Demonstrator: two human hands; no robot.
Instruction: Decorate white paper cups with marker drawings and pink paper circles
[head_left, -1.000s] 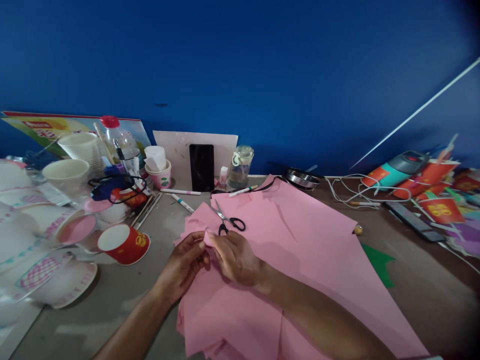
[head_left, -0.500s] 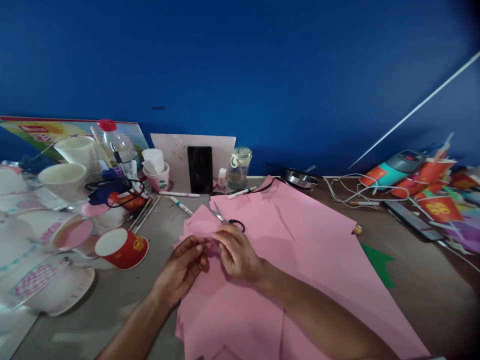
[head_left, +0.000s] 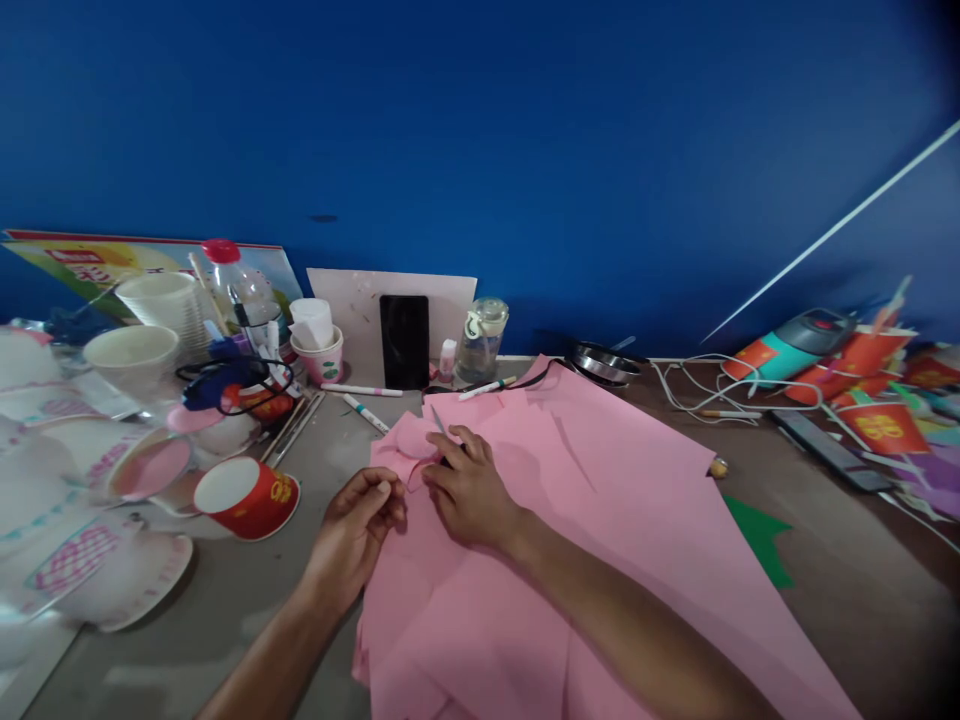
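My left hand [head_left: 364, 520] is closed in a pinch at the left edge of the pink paper sheets [head_left: 637, 500]. A small cut piece of pink paper [head_left: 406, 467] shows at its fingertips. Over the scissors [head_left: 438, 421] lies my right hand [head_left: 472, 490], palm down with its fingers apart. The hand covers the scissors' dark handles; only the blades show beyond the fingers, pointing away. Whether the fingers touch the handles is hidden.
A red paper cup [head_left: 247, 497] and stacked white cups stand left. Behind the sheets are markers [head_left: 366, 414], an upright black phone [head_left: 405, 342], a glass jar [head_left: 482, 338] and a tape roll [head_left: 604, 363]. Cables [head_left: 697, 395] and another phone [head_left: 829, 452] lie right.
My right hand has left the left fingertips and spread out over the scissors' handles, which showed before. My left hand has drawn slightly left, still pinched.
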